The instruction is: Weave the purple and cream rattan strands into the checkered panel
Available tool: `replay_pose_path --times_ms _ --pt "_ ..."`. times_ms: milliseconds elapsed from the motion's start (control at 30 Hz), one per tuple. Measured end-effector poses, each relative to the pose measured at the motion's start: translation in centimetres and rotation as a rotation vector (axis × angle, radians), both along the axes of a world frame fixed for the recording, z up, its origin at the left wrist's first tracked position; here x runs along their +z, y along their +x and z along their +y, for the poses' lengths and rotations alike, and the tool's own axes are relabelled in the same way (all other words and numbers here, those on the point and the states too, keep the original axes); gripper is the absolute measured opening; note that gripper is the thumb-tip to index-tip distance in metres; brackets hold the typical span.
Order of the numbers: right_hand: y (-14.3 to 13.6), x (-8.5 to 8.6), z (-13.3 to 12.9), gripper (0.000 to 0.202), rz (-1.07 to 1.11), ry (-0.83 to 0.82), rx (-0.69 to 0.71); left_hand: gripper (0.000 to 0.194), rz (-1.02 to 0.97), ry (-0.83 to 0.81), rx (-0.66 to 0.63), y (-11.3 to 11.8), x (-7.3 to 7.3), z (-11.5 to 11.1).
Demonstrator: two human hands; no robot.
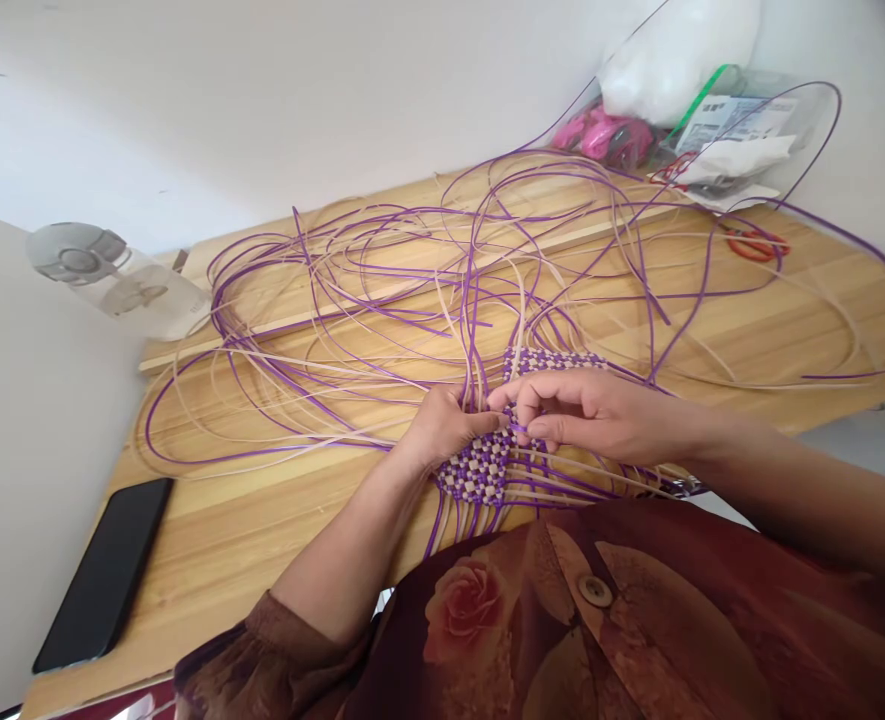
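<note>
A woven piece (479, 472) of purple and cream strands lies at the table's near edge, close to my body. My left hand (446, 430) grips its left side, thumb on top of the weave and fingers hidden beneath or behind it. Over the middle of the weave, my right hand (588, 415) pinches a purple strand (518, 428) between thumb and fingertips. More weave (551, 360) shows just beyond the right hand. Long loose purple and cream strands (412, 225) fan out from the piece in loops across the table.
A black phone (104, 575) lies at the left. A clear lidded bottle (123, 280) stands at the far left. Orange-handled scissors (757, 244) lie at the right, below plastic packets (742, 140), a pink bundle (603, 135) and a white bag (678, 60) by the wall.
</note>
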State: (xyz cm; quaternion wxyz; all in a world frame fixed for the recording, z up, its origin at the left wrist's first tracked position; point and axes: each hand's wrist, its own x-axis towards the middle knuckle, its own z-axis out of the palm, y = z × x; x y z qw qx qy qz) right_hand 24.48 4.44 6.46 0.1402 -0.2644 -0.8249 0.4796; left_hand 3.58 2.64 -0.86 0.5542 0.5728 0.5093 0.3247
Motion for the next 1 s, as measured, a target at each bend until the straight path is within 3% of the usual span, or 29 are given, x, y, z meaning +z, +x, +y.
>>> replay_pose_path --times_ms 100,200,300,567,867,1000 --pt "-1.0 -1.4 0.2 0.013 0.014 -0.097 -0.119 0.022 -0.039 -0.007 -0.015 0.0 -0.1 0.0" --pt "-1.5 -2.8 1.0 0.014 0.001 -0.054 -0.269 0.027 -0.048 -0.012 -0.02 0.0 0.0 0.0" --pt "-1.5 -3.4 1.9 0.015 -0.085 0.001 -0.318 0.031 -0.041 -0.029 -0.016 0.0 0.2 0.0" --pt "-1.4 -2.6 1.4 0.018 -0.17 0.364 -0.228 0.03 -0.036 0.008 -0.017 0.0 0.1 0.1" --pt "-2.0 -2.2 1.6 0.017 -0.274 0.395 -0.286 0.032 -0.033 0.006 -0.054 -0.2 -0.2 0.1" --pt "-1.7 -2.0 1.7 0.019 -0.271 0.404 -0.198 0.034 -0.038 -0.026 -0.051 -0.2 -0.1 0.1"
